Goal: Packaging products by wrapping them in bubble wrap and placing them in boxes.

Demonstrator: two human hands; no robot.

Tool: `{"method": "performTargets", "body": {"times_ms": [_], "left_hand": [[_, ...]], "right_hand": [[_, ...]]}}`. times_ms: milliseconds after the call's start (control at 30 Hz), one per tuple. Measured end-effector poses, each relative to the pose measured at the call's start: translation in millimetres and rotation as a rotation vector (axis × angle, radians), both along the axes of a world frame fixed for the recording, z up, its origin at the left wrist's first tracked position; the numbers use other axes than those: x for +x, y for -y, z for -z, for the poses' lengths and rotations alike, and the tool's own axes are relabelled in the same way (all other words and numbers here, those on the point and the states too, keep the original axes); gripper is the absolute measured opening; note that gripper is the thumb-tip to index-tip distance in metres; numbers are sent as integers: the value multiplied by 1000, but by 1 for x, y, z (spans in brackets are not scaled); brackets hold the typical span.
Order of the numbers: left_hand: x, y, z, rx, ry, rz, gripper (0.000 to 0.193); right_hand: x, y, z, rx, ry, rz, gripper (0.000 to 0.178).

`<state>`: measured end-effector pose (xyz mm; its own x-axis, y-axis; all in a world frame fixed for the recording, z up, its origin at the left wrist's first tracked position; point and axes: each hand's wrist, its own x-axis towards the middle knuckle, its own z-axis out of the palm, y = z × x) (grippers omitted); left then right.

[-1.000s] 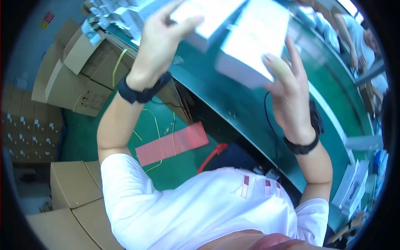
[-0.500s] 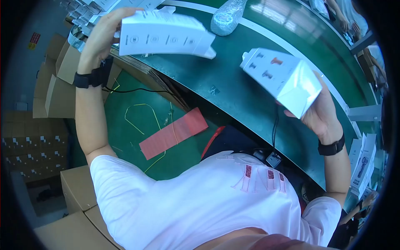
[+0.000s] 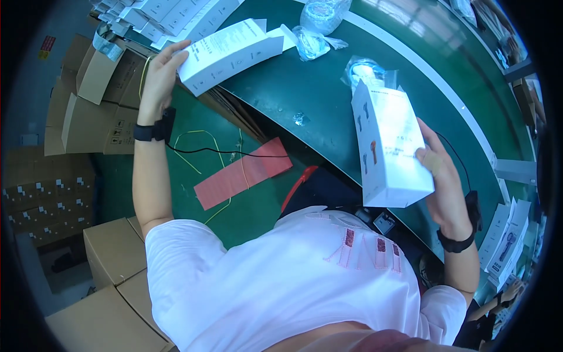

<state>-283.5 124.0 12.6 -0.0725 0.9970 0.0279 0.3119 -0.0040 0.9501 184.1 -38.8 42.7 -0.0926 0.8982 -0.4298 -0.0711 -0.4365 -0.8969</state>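
My left hand (image 3: 159, 82) grips the closed end of a white carton (image 3: 231, 56), tilted over the bench with its flaps open at the far end. Just beyond those flaps lies a small clear-plastic-wrapped bundle (image 3: 311, 44). A second white carton (image 3: 390, 146), with small tool pictures on one side, is held by my right hand (image 3: 443, 176), thumb on one face. At that carton's open far end a clear-wrapped item with pale blue coils (image 3: 363, 71) shows; whether part of it is still inside is hidden. Both wrists wear black bands.
Another clear-wrapped bundle (image 3: 324, 16) lies on the green bench (image 3: 281, 97). White cartons (image 3: 176, 17) are stacked at far left, more (image 3: 507, 240) at right. Brown cardboard boxes (image 3: 117, 252) stand at left; a red strip (image 3: 243, 176) lies on the floor. A dark cable hangs from the left band.
The left carton has turned and shifted slightly right; a wrapped bundle now lies by its flaps. The right carton has swung to point away from me, with a wrapped item showing at its open end.
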Motion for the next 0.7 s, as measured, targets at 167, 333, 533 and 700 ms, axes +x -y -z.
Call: {"method": "performTargets", "body": {"times_ms": [167, 333, 533, 700], "left_hand": [[18, 5, 39, 351, -496, -183, 35], [141, 22, 5, 762, -843, 169, 38], [193, -20, 57, 956, -1218, 464, 33], [200, -37, 66, 877, -1330, 422, 21]], "right_hand": [[-3, 16, 26, 162, 192, 77, 71], [-17, 14, 32, 251, 451, 19, 67], [-22, 0, 14, 338, 935, -290, 74], [-15, -83, -10, 964, 1204, -194, 72]]}}
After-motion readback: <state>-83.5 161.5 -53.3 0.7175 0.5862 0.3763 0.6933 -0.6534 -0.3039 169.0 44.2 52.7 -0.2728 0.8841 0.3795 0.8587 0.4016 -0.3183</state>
